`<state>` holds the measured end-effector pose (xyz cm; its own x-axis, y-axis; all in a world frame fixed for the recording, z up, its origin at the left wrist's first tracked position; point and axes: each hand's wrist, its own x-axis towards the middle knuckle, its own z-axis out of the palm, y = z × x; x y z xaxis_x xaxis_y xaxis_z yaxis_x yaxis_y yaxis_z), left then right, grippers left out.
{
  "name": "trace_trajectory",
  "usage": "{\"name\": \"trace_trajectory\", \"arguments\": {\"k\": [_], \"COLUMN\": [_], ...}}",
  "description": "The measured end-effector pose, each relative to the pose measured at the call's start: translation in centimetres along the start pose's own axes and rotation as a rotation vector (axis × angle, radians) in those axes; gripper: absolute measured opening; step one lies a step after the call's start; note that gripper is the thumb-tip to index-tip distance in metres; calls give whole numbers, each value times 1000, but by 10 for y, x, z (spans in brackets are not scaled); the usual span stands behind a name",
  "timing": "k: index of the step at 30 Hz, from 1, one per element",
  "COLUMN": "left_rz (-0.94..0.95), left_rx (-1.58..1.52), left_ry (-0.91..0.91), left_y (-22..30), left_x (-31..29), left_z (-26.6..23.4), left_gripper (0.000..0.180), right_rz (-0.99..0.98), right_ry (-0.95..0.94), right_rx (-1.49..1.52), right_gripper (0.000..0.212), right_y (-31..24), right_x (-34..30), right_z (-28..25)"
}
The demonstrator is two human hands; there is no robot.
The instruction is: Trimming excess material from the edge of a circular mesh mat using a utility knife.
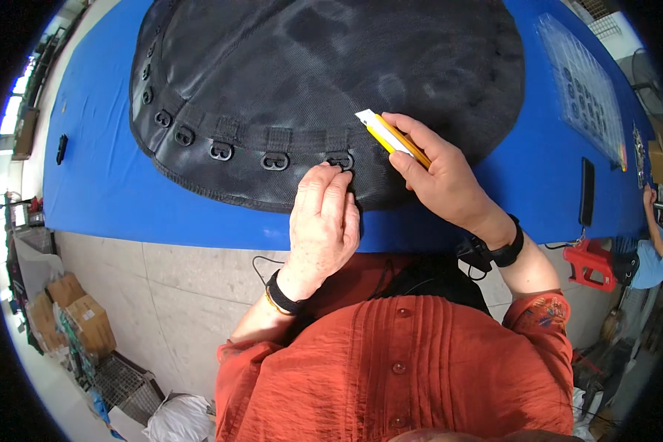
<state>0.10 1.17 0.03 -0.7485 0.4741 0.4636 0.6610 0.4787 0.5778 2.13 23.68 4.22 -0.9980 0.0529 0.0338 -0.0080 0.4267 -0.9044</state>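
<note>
A large rounded black fabric piece (272, 74) with a stitched edge lies over the table. Along its near side runs a row of black plastic buckles (275, 160), each on a short webbing loop. My left hand (323, 217) is closed, its fingertips on the last buckle (339, 158) at the right end and partly covering it. In my right hand (446, 173) is a yellow and white utility knife (390, 136), with its blade pointing up and left, just above the fabric. The knife tip appears apart from the buckle.
The fabric rests on a blue-covered table (96, 199). To the right lie a clear plastic bag (586, 88) with dark parts and a flat black object (587, 191). A red stool-like thing (589, 264) stands beyond the near edge. Another person (652, 258) is at far right; cardboard boxes (88, 324) sit left.
</note>
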Motion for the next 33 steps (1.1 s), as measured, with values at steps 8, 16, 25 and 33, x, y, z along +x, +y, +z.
{"name": "trace_trajectory", "arguments": {"k": [8,16,25,33], "left_rz": [50,76,63,60], "left_rx": [97,171,195,220], "left_ry": [-32,-76,-103,-150], "left_y": [3,6,4,3], "left_x": [1,-3,-6,-7], "left_z": [6,8,3,4], "left_gripper": [33,35,31,33], "right_rz": [-198,-396,41,964], "right_ry": [146,206,536,700], "right_rx": [-383,-475,-794,-875], "right_gripper": [39,39,47,95], "right_y": [14,39,67,143], "right_x": [-3,-1,-44,-184], "right_z": [-7,-23,-171,-325]}}
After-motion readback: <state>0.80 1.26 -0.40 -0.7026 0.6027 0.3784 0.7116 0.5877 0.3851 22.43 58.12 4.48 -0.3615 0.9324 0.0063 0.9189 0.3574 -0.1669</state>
